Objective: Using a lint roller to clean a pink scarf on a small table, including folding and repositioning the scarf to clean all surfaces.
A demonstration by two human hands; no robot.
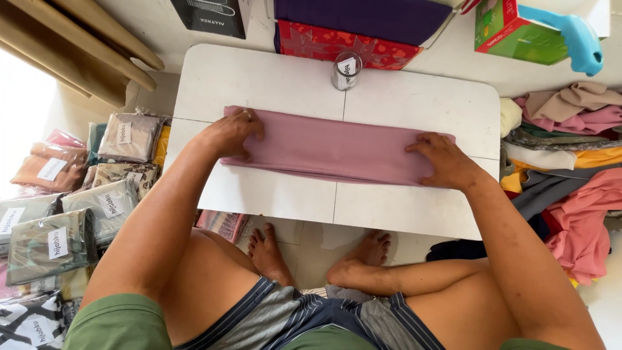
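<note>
Sitting cross-legged on the floor, the person shows bare feet [311, 256] under the near edge of a low white table [395, 214]. Left hand [230, 135] lies flat at 9 o'clock on the table, fingers slightly spread and pressed down on the left end of a folded mauve cloth [334, 150], pinning it without gripping. Right hand [446, 161] at 3 o'clock presses flat on the right end the same way, fingers extended and close together, nothing clasped. Cloth is a long band across the table's middle, running left to right between both hands. Packaged scarves in clear bags [71, 207] are stacked on the floor at 8 to 9 o'clock. Loose pile of coloured fabrics [570, 162] is at 3 o'clock off the table. Small clear jar [346, 70] stands at the table's far edge, 12 o'clock. Beyond it, a red patterned box [343, 42] under purple cloth [363, 16]; a green box [505, 29] at 1 o'clock.
</note>
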